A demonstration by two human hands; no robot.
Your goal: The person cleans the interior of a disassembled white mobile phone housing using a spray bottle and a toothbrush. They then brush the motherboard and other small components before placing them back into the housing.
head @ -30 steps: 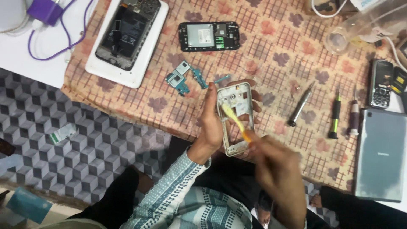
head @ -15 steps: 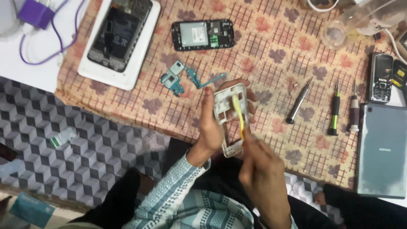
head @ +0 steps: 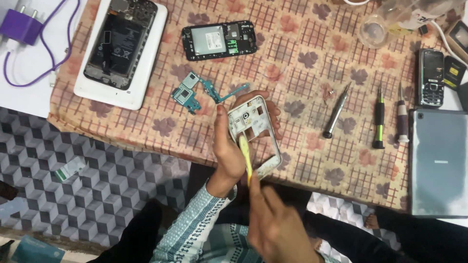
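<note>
My left hand (head: 229, 146) grips a white phone frame (head: 256, 134), holding it upright over the table's front edge. My right hand (head: 278, 224) holds a thin yellow tool (head: 246, 156) whose tip rests inside the frame. Just beyond the frame lie small teal circuit boards (head: 187, 92) with a flex strip. An opened black phone (head: 219, 40) lies farther back on the patterned cloth (head: 302, 73).
A white-cased opened phone (head: 119, 48) lies at the back left, beside a purple charger and cable (head: 22, 27). A grey screwdriver (head: 336, 111), a green one (head: 379, 117) and a third stand to the right. A grey tablet (head: 438, 163), a keypad phone (head: 431, 78) and a clear cup (head: 373, 30) sit at the right.
My right hand has drawn the yellow tool lower and nearer to me along the frame. The left hand has kept its grip on the frame.
</note>
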